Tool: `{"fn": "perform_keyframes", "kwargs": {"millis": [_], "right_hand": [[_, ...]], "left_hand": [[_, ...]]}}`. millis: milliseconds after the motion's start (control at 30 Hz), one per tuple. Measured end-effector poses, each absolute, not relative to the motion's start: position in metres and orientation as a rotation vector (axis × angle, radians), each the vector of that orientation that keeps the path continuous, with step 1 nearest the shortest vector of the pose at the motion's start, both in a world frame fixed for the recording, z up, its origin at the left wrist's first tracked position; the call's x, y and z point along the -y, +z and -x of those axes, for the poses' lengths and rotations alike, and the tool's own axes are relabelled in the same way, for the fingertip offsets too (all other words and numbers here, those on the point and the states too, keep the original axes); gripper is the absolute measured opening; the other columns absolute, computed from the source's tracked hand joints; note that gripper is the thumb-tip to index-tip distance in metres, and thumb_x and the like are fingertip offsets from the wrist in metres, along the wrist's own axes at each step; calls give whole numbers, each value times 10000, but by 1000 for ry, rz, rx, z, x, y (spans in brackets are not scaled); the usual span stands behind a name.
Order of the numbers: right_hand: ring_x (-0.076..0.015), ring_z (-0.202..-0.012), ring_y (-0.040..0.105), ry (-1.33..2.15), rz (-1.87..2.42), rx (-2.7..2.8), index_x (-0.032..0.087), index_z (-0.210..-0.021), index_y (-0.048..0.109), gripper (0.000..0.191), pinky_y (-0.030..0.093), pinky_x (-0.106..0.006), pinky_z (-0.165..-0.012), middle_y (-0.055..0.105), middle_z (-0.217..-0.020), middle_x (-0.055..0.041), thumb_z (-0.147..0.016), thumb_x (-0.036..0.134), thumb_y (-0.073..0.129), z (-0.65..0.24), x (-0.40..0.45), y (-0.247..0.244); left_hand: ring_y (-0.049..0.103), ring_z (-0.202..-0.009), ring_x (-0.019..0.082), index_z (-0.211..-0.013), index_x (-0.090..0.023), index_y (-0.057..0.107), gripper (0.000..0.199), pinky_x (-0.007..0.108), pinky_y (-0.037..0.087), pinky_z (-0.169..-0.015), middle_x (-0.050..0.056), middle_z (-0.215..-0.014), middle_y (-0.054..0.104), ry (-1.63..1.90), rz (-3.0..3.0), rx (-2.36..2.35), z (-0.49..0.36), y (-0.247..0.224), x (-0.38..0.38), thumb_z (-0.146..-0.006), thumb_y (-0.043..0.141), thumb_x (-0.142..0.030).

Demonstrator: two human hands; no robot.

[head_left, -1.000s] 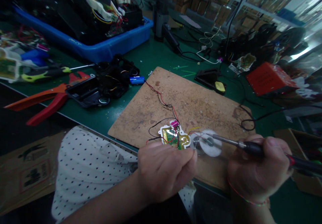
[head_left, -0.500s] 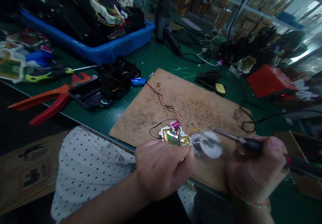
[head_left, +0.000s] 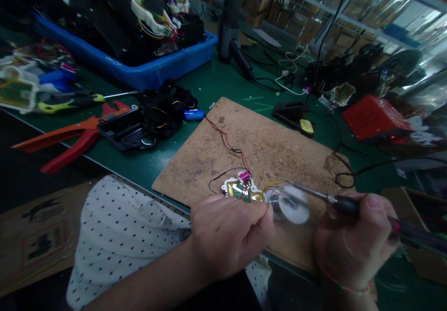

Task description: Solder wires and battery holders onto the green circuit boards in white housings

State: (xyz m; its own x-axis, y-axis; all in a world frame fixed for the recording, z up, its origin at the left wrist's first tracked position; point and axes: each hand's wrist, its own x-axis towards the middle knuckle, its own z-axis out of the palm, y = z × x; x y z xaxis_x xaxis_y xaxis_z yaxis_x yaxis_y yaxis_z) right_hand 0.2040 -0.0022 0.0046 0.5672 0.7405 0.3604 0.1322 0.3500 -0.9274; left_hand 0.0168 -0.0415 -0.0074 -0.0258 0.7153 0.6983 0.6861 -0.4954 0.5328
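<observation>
My left hand (head_left: 232,232) is closed at the lower edge of a white-framed circuit board (head_left: 239,189); its fingertips are pinched and what lies between them is hidden. My right hand (head_left: 356,236) grips a soldering iron (head_left: 345,205), whose metal tip points left, near the ends of thin yellow wires (head_left: 270,183) from the circuit board. A white spool (head_left: 294,205) is on the wooden board (head_left: 265,138), between my hands. Red and black wires run from the circuit board to a blue cylinder (head_left: 194,115).
Red-handled pliers (head_left: 84,129), a screwdriver (head_left: 73,101) and black housings (head_left: 153,115) lie on the left. Behind stand a blue tray (head_left: 157,71) and a heat gun (head_left: 228,31). An iron stand (head_left: 291,115) and red box (head_left: 375,118) are at the right.
The soldering iron in my right hand has shifted slightly left, its tip closer to the yellow wires. My left hand stays nearly where it was; the whole view has shifted a little.
</observation>
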Motion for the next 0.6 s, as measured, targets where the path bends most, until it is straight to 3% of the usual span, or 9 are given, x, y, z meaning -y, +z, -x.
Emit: {"fn": "perform_keyframes", "kwargs": {"millis": [600], "right_hand": [[-76, -535, 505, 481, 1135, 909, 182, -699, 586, 250, 391, -187, -433, 535, -667, 39, -833, 365, 691, -207, 3, 0]], "left_hand": [[605, -466, 99, -723, -196, 671, 185, 281, 437, -526, -72, -527, 624, 1572, -2184, -1583, -17, -6, 41, -904, 665, -160]]}}
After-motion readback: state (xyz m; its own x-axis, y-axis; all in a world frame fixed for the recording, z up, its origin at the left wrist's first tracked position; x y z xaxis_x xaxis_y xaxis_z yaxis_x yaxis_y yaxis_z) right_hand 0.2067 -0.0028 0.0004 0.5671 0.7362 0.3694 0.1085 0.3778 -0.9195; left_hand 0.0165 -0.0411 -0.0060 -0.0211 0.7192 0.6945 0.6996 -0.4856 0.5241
